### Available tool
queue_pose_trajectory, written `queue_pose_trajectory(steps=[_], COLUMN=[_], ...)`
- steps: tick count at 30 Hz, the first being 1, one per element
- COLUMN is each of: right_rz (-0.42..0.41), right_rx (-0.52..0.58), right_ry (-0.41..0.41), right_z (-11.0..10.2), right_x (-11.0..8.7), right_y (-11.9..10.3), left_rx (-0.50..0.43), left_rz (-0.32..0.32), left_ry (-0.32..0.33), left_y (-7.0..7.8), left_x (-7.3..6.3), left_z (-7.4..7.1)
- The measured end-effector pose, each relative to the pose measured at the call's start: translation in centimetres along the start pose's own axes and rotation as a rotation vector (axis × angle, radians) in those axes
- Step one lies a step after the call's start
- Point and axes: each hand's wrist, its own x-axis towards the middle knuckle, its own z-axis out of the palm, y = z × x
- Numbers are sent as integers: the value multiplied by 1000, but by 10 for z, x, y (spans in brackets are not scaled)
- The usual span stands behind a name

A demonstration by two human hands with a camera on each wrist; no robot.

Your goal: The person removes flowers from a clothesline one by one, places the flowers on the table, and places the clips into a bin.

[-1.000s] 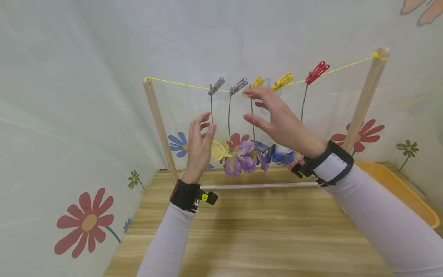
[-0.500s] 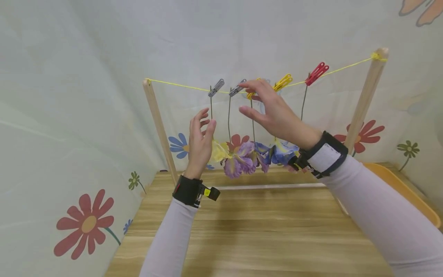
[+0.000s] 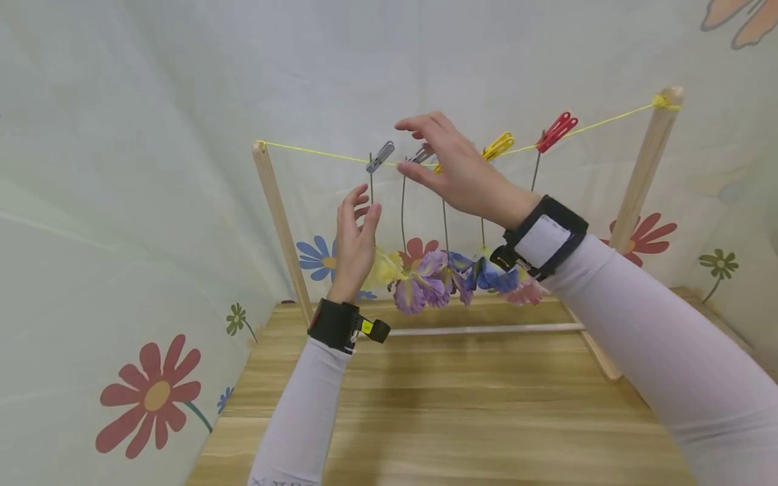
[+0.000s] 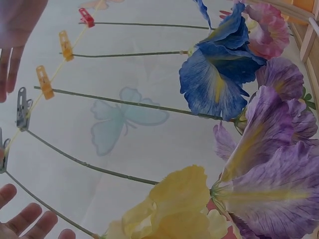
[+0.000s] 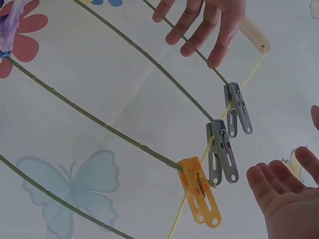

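Artificial flowers hang heads down from a yellow string, each stem clipped by a clothespin. My left hand (image 3: 355, 244) is beside the leftmost stem, fingers loosely bent; whether it touches the stem, I cannot tell. Above that hand sits the leftmost grey clothespin (image 3: 380, 157). The right hand (image 3: 454, 165) hovers at the string with fingers and thumb spread apart, holding nothing, near the second grey clothespin (image 5: 222, 152). It partly covers that clothespin and a yellow one (image 5: 199, 191) in the head view. Below hang the yellow flower (image 4: 169, 206), purple flower (image 4: 271, 191) and blue flower (image 4: 219, 74).
The string is tied between a left wooden post (image 3: 279, 223) and a right wooden post (image 3: 645, 169). A red clothespin (image 3: 556, 132) and another yellow clothespin (image 3: 498, 146) clip stems farther right. A white rod (image 3: 486, 329) runs low across the wooden table (image 3: 486, 412).
My right hand has moved left and up along the string, from the yellow clothespin toward the grey ones. The left hand has risen slightly. Flowers and clothespins stay on the string.
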Motion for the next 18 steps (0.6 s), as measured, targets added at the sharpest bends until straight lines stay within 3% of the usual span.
queue_pose_trajectory(steps=[11,18], right_rz=[116,183], right_rx=[-80,-125], right_ry=[-161,-258], right_z=[-2,5], right_x=[34,43], right_y=[-5,-2], left_rx=[-19,-35], left_rz=[-26,-35], left_ry=[-19,-20], left_y=[-1,-3], left_x=[8,4], left_z=[-2,0])
